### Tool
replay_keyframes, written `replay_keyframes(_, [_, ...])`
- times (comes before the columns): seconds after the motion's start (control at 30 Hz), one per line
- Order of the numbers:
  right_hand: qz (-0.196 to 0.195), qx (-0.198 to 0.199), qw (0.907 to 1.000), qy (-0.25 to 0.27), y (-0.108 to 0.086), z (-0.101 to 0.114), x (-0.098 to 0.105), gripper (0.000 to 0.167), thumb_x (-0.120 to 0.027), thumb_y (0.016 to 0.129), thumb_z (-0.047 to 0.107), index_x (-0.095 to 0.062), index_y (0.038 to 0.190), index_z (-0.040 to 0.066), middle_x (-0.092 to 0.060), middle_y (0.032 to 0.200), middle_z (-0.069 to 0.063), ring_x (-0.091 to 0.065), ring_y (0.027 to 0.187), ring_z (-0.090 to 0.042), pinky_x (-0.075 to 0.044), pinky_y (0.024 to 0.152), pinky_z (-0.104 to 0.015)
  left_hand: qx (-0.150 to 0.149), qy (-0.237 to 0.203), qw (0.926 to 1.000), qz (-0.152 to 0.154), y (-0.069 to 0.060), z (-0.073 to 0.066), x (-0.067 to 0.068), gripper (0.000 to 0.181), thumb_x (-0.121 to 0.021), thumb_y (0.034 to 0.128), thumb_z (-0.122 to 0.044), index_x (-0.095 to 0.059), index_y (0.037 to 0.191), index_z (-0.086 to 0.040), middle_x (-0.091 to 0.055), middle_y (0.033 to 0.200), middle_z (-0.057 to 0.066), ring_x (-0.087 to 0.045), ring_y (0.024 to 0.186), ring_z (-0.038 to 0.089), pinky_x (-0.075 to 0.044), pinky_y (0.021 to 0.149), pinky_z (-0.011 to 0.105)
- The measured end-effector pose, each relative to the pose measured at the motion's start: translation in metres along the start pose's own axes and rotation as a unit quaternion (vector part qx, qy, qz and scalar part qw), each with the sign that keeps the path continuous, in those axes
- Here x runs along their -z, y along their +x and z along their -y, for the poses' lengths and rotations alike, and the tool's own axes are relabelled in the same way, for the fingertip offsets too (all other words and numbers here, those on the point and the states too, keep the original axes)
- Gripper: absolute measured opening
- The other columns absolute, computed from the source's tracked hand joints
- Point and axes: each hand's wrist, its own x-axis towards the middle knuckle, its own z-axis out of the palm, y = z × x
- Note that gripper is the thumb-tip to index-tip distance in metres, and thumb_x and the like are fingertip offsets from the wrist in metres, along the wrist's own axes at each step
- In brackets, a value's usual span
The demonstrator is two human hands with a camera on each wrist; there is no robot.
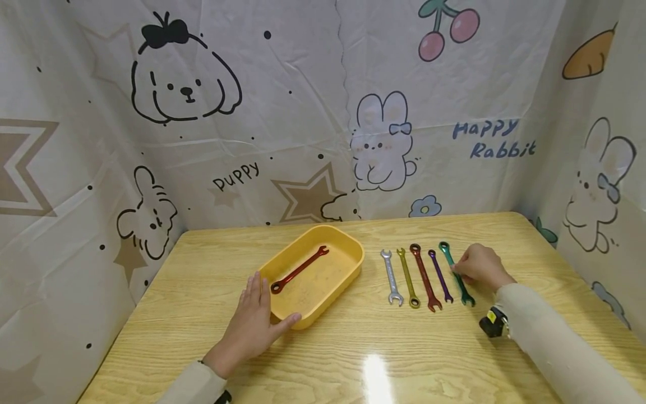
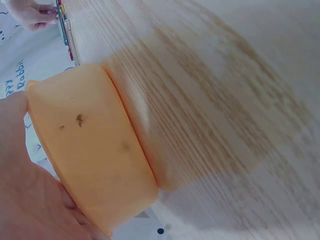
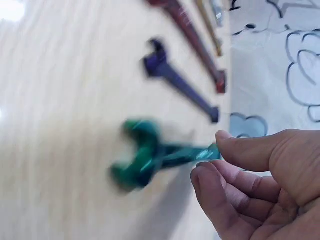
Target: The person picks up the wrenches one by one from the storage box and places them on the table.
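Note:
Between thumb and fingertips, my right hand [image 1: 483,267] pinches a green combination wrench [image 1: 461,282] by its shaft. The right wrist view shows its open jaw end pointing toward the camera. To its left lie a purple wrench [image 1: 441,277], a red wrench [image 1: 425,277], a yellow-green wrench [image 1: 407,278] and a silver wrench [image 1: 390,279], side by side. My left hand [image 1: 247,328] rests against the near-left corner of a yellow plastic bin [image 1: 330,303], fingers extended along its left side, thumb at its front. Inside the bin lies another red wrench [image 1: 301,270].
A light wood-grain table [image 1: 323,365] carries everything. Behind it and on both sides hangs a printed cloth [image 1: 303,84] with cartoon animals, close to the table's edges. A small black wrist device [image 1: 493,322] hangs under my right sleeve.

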Motion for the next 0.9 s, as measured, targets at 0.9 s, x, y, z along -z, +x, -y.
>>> replay_keyframes(0.9, [0.029, 0.163, 0.9837, 0.07, 0.018, 0.213, -0.008, 0.025, -0.071, 0.088, 0.021, -0.072, 0.102, 0.001, -0.071, 0.098, -0.011, -0.065, 0.088, -0.023, -0.054, 0.076, -0.034, -0.002, 0.002, 1.0, -0.005, -0.001, 0.001, 0.0, 0.115, -0.037, 0.0827, -0.08, -0.012, 0.148, 0.011, 0.005, 0.156, 0.028, 0.001, 0.144, 0.041, -0.011, 0.114, 0.055])
